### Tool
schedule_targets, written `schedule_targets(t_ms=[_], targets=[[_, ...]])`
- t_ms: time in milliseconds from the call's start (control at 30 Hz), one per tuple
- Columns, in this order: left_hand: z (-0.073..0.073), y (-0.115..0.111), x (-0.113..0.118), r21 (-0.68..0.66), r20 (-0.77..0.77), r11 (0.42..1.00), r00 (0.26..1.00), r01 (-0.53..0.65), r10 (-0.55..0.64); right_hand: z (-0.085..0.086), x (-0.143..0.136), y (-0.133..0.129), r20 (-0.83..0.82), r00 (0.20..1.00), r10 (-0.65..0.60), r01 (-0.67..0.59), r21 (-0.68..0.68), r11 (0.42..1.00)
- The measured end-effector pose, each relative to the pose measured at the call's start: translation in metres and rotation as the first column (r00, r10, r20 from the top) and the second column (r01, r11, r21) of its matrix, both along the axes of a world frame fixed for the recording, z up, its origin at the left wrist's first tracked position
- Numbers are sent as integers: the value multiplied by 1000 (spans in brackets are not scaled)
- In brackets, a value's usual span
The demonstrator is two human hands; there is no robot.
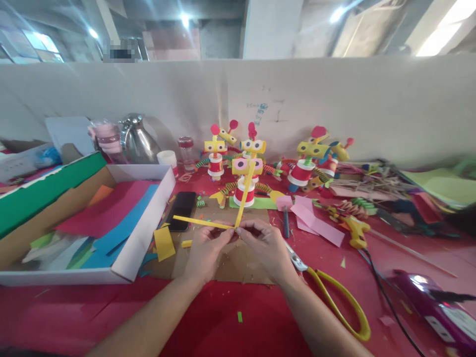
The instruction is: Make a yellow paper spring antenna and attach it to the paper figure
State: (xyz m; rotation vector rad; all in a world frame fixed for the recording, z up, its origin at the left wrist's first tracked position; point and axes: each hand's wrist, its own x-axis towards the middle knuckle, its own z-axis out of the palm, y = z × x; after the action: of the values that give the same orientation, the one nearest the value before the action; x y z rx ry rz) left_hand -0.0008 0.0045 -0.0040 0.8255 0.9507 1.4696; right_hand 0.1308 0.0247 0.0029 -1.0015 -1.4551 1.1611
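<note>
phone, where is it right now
In the head view, the phone lies left of centre, just right of the open box, with one end of a yellow strip crossing in front of it.

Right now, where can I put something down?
Try the red table between the forearms, in front of the cardboard; only a green scrap shows. Another patch lies between the paper box and left forearm. It's crowded behind, with cup figures, and on the right, with scissors and glue gun.
</note>
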Motion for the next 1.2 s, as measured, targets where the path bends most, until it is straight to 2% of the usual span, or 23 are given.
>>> schedule_targets(t_ms=[100,233,333,467,633,800,933,1200], targets=[[1,0,1,-4,30,1000,999,-18,18,0,0,0,2,1000,0,0,4,1000],[3,-1,3,2,53,999,998,-40,40,0,-2,-2,-96,995,5,-9,-35,999],[3,-1,4,8,38,999,998,-42,41,0,-3,-3,-167,986,13,-25,-67,997],[0,-3,4,34,-11,998,999,-52,52,-1,-4,-3,-157,987,11,-21,-58,998],[0,-4,2,50,-10,999,1000,-8,9,0,0,-3,-198,980,16,-34,-90,995],[-1,-1,-3,-53,72,999,997,8,-4,2,3,-2,-221,975,29,-62,-142,988],[-6,4,-5,-76,129,997,991,31,-21,2,3,-2,-229,973,25,-59,-144,988],[1,3,-9,-93,102,992,992,81,-72,-3,2,0,-188,982,-5,-8,-67,998]])
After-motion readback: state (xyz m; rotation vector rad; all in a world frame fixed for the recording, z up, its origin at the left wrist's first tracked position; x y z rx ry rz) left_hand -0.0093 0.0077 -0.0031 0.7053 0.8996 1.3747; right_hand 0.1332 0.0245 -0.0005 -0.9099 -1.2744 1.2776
